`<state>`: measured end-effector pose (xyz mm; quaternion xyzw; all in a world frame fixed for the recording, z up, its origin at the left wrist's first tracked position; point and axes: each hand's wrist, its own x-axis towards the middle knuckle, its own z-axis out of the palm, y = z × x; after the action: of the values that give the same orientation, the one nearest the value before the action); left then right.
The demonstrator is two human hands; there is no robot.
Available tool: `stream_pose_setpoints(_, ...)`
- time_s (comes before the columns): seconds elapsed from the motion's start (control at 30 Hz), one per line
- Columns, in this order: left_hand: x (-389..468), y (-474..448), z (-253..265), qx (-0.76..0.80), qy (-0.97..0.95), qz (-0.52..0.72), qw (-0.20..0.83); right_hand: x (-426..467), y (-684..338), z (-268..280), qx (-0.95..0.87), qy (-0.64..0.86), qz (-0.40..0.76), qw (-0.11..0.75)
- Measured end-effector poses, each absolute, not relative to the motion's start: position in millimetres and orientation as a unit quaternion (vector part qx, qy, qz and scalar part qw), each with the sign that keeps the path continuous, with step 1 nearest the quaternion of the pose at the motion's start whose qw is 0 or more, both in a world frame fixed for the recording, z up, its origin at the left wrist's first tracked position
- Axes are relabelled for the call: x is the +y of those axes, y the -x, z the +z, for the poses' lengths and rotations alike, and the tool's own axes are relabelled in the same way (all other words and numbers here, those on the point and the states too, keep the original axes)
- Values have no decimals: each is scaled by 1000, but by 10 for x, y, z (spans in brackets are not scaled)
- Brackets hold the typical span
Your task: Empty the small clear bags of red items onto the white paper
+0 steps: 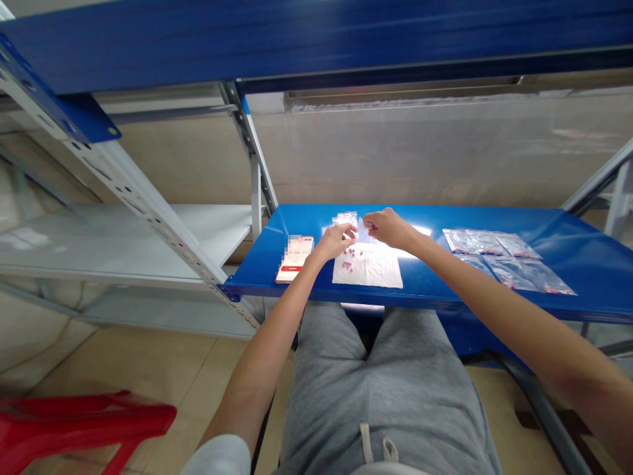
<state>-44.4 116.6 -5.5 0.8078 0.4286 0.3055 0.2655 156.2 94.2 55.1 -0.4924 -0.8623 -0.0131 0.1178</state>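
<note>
Over the far edge of a white cloth (368,272), a small clear plastic bag (364,235) is held between my two hands. My left hand (337,240) has its fingers curled at the bag's left side. On the other side, my right hand (388,227) pinches the bag with thumb and fingers. Several small red-pink beads (347,266) lie loose on the cloth's left part, just below my left hand. Beyond that hand are flat clear bags (347,217), partly covered by it. Any contents of the held bag are too small to make out.
A phone (295,258) showing a timer lies left of the cloth on the blue table (425,280). Several clear bags with small red pieces (509,260) lie to the right. A blue beam (316,46) crosses overhead; a red stool (84,425) stands lower left.
</note>
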Motion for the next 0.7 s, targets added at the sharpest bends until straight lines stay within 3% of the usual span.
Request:
stream_pose_setpoints(0.47, 1198, 397, -76, 436, -817, 289, 241, 762, -1383, 627, -849, 524, -16, 64)
stream_pose_setpoints(0.7, 1214, 409, -94, 432, -821, 289, 236, 799, -1410, 576, -850, 520, 4, 83)
